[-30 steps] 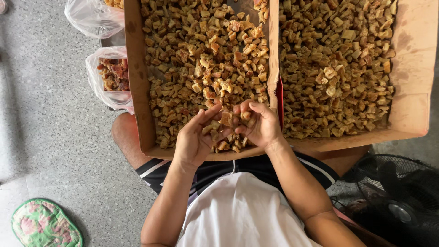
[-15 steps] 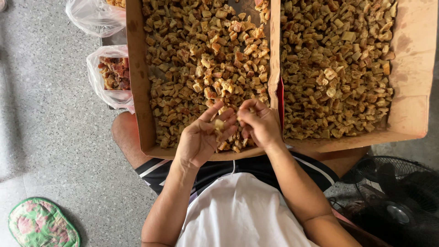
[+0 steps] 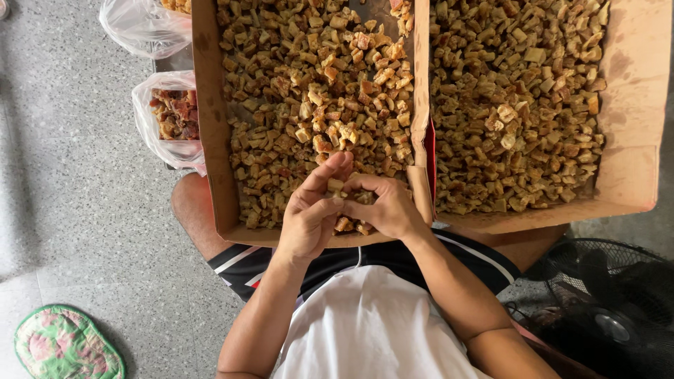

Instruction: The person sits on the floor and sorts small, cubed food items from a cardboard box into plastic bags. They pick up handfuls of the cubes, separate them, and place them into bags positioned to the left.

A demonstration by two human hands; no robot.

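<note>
Two shallow cardboard trays rest across my lap, the left tray (image 3: 208,133) and the right tray (image 3: 635,147), both filled with small golden-brown fried chunks (image 3: 316,91). My left hand (image 3: 309,221) and my right hand (image 3: 386,207) meet over the near edge of the left tray. Their fingertips pinch the same small pale chunk (image 3: 337,186) between them. More chunks lie under and around my hands.
A clear plastic bag (image 3: 172,119) with darker reddish pieces sits left of the trays, another bag (image 3: 140,24) behind it. A black fan (image 3: 604,309) stands at the lower right. A green floral pad (image 3: 63,344) lies on the speckled floor.
My hands have drawn closer together and shifted slightly toward me, fingertips now closed on one chunk. The view has shifted a little.
</note>
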